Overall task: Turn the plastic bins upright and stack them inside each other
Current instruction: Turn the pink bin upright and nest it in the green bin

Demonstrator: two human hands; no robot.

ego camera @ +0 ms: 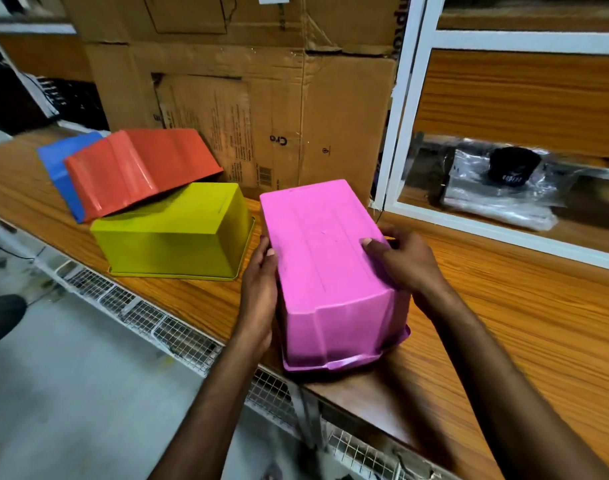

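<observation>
Between the left hand [260, 292] and right hand [405, 263], both grasping it, sits the upside-down pink bin [330, 271]; further left, an upside-down yellow bin [171, 242].

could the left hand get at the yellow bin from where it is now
Probably yes: the left hand sits on the pink bin's side facing the yellow bin, with bare table between, though it now grips the pink bin.

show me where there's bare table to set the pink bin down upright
Bare wood lies right of the upside-down pink plastic bin, between it and the white window frame. It is crowded to the left: yellow-green bin, red bin leaning on it, blue bin behind.
</observation>
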